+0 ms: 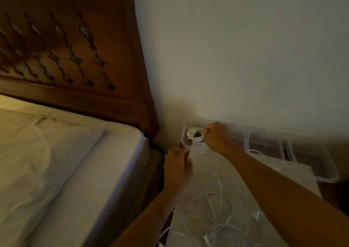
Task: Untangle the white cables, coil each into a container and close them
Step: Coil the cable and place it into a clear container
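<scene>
One coiled white cable (194, 135) in clear container (183, 133), 12 o'clock of tangled cables (213, 209). Pinched at its 3 o'clock by right hand (217, 138); left hand (176, 164) at container's 7 o'clock corner, grip unreadable. Press loops flat under rim, brace container, then release.

Head-worn, forward-down, near the bedside.

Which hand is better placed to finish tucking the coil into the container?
Right. The right hand pinches the coil inside the container; the left hand is lower, by its near edge.
</scene>
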